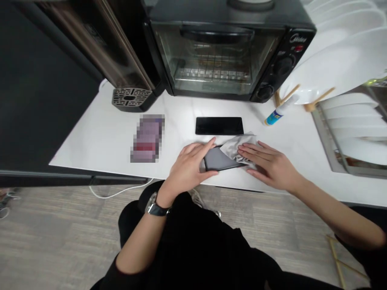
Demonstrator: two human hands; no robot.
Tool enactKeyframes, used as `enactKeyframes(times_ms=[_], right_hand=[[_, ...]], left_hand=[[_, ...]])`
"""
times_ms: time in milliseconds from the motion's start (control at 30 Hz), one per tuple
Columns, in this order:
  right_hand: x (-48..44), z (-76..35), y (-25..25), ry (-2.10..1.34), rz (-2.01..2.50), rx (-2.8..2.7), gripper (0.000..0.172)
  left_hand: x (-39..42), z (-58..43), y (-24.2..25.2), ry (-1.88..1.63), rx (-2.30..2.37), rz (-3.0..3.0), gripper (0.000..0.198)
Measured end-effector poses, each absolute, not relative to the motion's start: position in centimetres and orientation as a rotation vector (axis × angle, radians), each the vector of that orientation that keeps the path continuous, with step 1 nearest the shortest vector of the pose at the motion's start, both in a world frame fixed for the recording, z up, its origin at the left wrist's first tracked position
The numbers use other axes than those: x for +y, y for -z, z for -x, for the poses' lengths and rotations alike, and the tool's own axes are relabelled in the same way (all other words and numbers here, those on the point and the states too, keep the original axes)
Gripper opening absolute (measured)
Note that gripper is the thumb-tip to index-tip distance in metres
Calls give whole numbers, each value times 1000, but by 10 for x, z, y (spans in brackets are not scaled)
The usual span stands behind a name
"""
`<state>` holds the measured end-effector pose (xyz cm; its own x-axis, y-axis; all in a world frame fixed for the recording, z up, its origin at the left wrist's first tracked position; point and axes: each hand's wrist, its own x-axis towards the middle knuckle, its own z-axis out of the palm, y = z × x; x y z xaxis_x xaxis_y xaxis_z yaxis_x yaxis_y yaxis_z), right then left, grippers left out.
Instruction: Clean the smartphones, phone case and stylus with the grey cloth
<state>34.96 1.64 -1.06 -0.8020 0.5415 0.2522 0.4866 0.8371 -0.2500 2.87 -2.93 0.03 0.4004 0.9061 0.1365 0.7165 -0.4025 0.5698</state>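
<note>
"Midea": white lettering, top of the control panel (279, 66) on the black oven (216, 60) | panel dial marks: too small | blue-labelled tube (276, 115): print illegible | dispenser (105, 44) by surface's (90, 137) left edge: lettering blurred

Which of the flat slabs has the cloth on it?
The grey slab with a dark rim, between left hand and right hand: the crumpled cloth covers its right end. The black slab beyond it and the blurred purple item to the left lie uncovered.
</note>
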Motion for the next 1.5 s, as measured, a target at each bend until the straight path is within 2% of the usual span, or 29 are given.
enactKeyframes(times_ms=[133,333,533,700,767,867,1000,1133,1333,1500], right_hand=[[18,-350,12,-230,730,-2702,68],[34,-330,10,-173,532,-2771,71],[36,-284,-2,-317,217,-2877,81],[43,-328,-8,-390,254,-2870,55],[49,-353,-9,-315,336,-2859,52],[52,-364,-10,-265,439,-2876,65],[41,-319,-10,-329,477,-2908,85],[33,-271,-8,-411,297,-2915,91],[39,-298,-17,-504,226,-2940,67],[52,-360,-13,-345,367,-2887,54]], left_hand=[[-28,-28,0,-613,1372,-2273,98],[-28,-28,1,-635,1390,-2268,104],[-29,-25,2,-566,1440,-2260,103],[-29,-22,-2,-515,1435,-2236,101],[-29,-23,-4,-489,1439,-2226,100],[-29,-22,-5,-475,1439,-2211,99],[-28,-19,-5,-467,1426,-2219,97],[-30,-15,-2,-488,1438,-2218,97],[-32,-16,-4,-440,1448,-2180,102],[-28,-17,-7,-456,1421,-2156,107]])
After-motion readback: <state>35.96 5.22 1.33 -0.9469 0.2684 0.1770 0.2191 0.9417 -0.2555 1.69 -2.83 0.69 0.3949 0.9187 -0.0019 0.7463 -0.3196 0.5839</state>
